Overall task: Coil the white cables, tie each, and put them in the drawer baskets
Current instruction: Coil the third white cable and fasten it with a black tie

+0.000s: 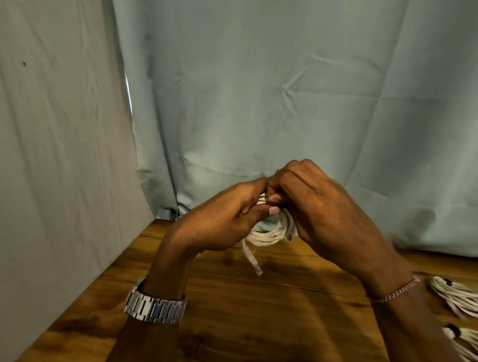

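With both hands pinching the top of the coil [274, 231], your left grip [223, 219] and right grip [315, 203] risk letting loops spring loose below if either pinch slackens before the tie closes.

Two bare arms come up from the bottom of the view, with no sleeves on them. The left wrist wears a watch [155, 308] with a wide silver band made of flat metal links (the links are shiny and sit in rows). Its face is turned away, so only the band shows. The right wrist wears a thin bracelet [397, 291] made of tiny pink and pale beads in a line. One thumbnail [274, 210] is short and pale.
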Tool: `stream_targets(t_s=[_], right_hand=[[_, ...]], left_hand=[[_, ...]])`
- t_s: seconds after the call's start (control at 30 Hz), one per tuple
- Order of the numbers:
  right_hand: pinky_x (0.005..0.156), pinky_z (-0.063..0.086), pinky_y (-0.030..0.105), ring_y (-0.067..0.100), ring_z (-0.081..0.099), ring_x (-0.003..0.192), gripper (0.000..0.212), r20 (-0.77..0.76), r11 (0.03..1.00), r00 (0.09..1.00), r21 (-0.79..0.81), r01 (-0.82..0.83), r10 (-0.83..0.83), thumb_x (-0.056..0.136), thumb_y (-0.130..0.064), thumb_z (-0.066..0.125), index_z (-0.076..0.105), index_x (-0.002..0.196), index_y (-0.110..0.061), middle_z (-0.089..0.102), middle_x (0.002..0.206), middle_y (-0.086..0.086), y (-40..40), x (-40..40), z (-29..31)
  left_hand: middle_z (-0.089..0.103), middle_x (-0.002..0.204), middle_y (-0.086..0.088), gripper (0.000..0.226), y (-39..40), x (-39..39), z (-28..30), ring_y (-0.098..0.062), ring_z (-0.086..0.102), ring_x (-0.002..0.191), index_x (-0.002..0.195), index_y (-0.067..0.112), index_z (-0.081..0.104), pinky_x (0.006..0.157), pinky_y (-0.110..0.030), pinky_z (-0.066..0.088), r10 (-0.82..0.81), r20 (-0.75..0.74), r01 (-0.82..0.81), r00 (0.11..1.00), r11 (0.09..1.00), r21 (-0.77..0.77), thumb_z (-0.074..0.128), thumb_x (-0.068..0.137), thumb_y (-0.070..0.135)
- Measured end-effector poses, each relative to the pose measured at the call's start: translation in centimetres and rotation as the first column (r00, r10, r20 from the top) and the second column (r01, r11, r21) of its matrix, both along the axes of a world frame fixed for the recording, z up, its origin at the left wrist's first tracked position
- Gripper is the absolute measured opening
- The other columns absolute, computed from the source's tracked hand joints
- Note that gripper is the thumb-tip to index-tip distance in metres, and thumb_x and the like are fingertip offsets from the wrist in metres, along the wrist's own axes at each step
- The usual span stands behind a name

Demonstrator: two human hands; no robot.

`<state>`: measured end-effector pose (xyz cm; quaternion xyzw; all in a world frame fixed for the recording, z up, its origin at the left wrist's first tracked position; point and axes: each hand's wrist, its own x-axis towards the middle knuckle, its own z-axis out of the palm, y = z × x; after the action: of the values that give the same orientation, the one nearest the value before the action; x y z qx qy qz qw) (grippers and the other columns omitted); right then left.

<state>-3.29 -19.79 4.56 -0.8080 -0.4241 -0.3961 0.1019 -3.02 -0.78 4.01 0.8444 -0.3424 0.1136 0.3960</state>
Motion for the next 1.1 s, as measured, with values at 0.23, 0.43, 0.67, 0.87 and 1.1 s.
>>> stream_targets(t_s=[0.23, 0.43, 0.67, 0.87, 1.1], right_hand=[[0.081, 0.056, 0.031, 0.012, 0.06, 0.091, 0.018, -0.08, 0.958, 0.992, 0.276, -0.075, 0.1, 0.098, -0.025, 0.065, 0.064, 0.107, -0.01, 0.059, 0.102, 0.0, -0.1, 0.0, 0.3], [0.08, 0.055, 0.013, 0.006, 0.063, 0.084, 0.028, -0.101, 0.854, 0.995, 0.518, 0.052, 0.001, 0.085, -0.038, 0.079, 0.069, 0.095, -0.013, 0.064, 0.091, -0.003, 0.5, -0.6, 0.3], [0.082, 0.06, 0.025, 0.008, 0.066, 0.088, 0.011, -0.214, 0.833, 0.977, 0.537, 0.134, -0.019, 0.089, -0.024, 0.073, 0.073, 0.096, -0.015, 0.067, 0.096, -0.003, 1.2, -1.1, 0.2], [0.072, 0.056, 0.028, 0.011, 0.058, 0.079, 0.026, -0.117, 0.86, 0.978, 0.466, 0.209, -0.174, 0.095, -0.032, 0.054, 0.068, 0.101, -0.011, 0.059, 0.095, -0.001, 1.5, -0.7, -0.4], [0.063, 0.031, 0.013, 0.009, 0.043, 0.072, 0.023, -0.024, 0.911, 0.976, 0.354, 0.211, -0.216, 0.101, -0.025, 0.049, 0.061, 0.109, -0.007, 0.051, 0.094, 0.001, 1.6, -0.6, -0.7]], left_hand=[[0.061, 0.084, 0.012, 0.006, -0.6, 0.5, -0.3, -0.007, 0.059, 0.076, 0.107, 0.017, 0.058, 0.065, -0.029, 0.047, 0.067, 0.152, -0.046, 0.986, 0.99, -0.136, 0.056, 0.101, 0.018], [0.064, 0.088, 0.003, 0.011, -1.3, 0.5, -0.4, -0.017, 0.064, 0.078, 0.101, 0.016, 0.054, 0.062, -0.037, 0.054, 0.131, 0.219, -0.058, 0.967, 0.949, -0.309, 0.064, 0.097, 0.017], [0.069, 0.098, 0.001, 0.018, -1.8, 0.7, -0.6, -0.02, 0.069, 0.092, 0.108, 0.01, 0.058, 0.075, -0.043, 0.06, 0.126, 0.218, -0.03, 0.968, 0.917, -0.397, 0.069, 0.094, 0.015], [0.068, 0.122, -0.001, 0.032, -2.2, 0.8, -0.7, -0.013, 0.065, 0.117, 0.117, 0.0, 0.057, 0.1, -0.031, 0.052, 0.013, 0.17, 0.063, 0.985, 0.9, -0.432, 0.07, 0.088, -0.003], [0.069, 0.122, -0.004, 0.034, -1.1, 0.8, -0.5, -0.017, 0.065, 0.118, 0.122, 0.0, 0.061, 0.103, -0.039, 0.052, -0.005, 0.175, 0.082, 0.985, 0.896, -0.437, 0.069, 0.089, -0.003]])
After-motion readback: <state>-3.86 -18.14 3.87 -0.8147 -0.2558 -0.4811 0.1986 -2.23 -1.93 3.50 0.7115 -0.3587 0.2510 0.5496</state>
